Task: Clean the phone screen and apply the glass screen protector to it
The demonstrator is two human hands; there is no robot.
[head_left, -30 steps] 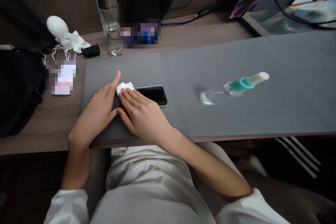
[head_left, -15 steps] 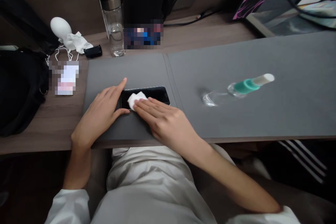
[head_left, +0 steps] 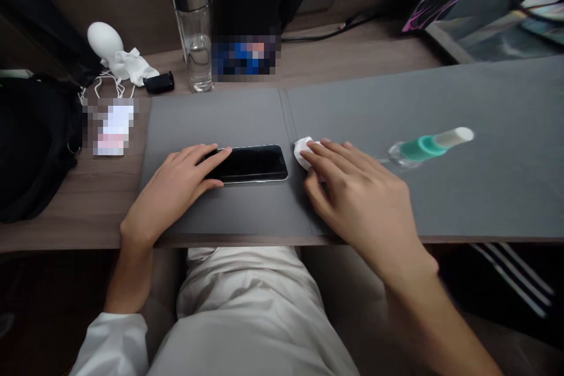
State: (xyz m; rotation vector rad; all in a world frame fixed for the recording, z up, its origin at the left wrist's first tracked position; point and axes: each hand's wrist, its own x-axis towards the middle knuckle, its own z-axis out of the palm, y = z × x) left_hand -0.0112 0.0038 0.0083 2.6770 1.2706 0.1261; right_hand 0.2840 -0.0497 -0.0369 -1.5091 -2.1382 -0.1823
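A black phone [head_left: 255, 163] lies screen up on the grey desk mat [head_left: 229, 117]. My left hand [head_left: 174, 185] rests on the phone's left end, fingers stretched flat over its edge. My right hand [head_left: 356, 194] lies on the mat just right of the phone, its fingers extended and pressing a small white pad [head_left: 303, 150] down onto the mat. The pad is off the phone, beside its right end. A clear bottle with a teal collar and white cap [head_left: 425, 147] lies on its side to the right of my right hand.
A glass flask with a black lid [head_left: 194, 23] stands behind the mat. At the back left are a white egg-shaped object [head_left: 103, 40], crumpled tissue [head_left: 132, 66] and a small black item [head_left: 158, 82]. A black bag [head_left: 30, 141] sits far left. Cables run along the back.
My right hand has slid the white pad rightward across the phone's screen and off its right end onto the mat. My left hand's fingers have spread over the phone's left end.
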